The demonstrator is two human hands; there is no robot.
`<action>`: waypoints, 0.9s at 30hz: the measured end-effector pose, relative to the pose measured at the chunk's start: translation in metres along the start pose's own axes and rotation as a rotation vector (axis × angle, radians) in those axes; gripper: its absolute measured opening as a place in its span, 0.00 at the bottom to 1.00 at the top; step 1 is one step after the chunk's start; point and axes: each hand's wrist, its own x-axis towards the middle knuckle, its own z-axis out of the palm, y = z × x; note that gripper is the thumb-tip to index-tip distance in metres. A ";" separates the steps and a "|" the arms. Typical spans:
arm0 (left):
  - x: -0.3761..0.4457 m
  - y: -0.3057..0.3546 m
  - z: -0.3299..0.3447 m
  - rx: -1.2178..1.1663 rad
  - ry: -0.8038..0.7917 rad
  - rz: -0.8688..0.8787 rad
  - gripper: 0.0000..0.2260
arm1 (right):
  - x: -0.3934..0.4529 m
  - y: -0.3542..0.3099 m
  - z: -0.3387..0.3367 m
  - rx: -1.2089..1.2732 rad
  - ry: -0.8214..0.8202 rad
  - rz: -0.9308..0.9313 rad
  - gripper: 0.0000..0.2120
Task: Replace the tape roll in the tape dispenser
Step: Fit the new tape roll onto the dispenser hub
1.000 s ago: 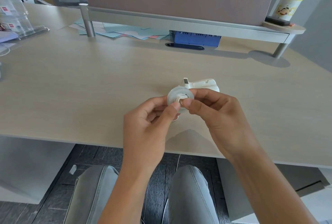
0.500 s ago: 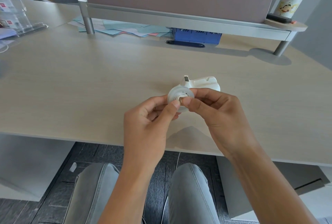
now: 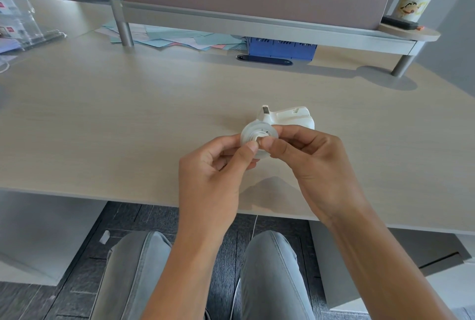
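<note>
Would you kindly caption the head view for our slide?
Both hands, left and right, pinch a tape roll before the white dispenser on the desk.

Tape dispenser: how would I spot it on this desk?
Start at the wooden desk, near its front edge, just beyond the two hands pinching a translucent tape roll. The tape dispenser sits right behind that roll. It is the only white, rounded plastic body there, with an upright cutter post.

both bare forearms reach forward side by side. the left hand [image 3: 213,178] is curled, thumb tip pressed to the small translucent white tape roll [image 3: 258,137]. the right hand [image 3: 318,165] pinches the same roll, thumb and forefinger closed, thumb tips nearly touching.
</note>
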 end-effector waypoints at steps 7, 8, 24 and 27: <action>0.000 -0.002 0.000 0.014 0.005 -0.003 0.03 | 0.000 0.004 -0.004 0.001 0.002 -0.002 0.10; 0.000 -0.003 0.000 0.018 0.006 -0.002 0.03 | 0.000 0.005 -0.004 0.002 0.003 -0.004 0.11; -0.001 -0.004 0.008 0.016 0.006 0.051 0.05 | -0.004 0.006 -0.007 -0.117 0.150 -0.106 0.02; -0.003 -0.003 0.009 -0.004 0.003 0.051 0.05 | -0.005 0.002 -0.010 -0.115 0.142 -0.092 0.08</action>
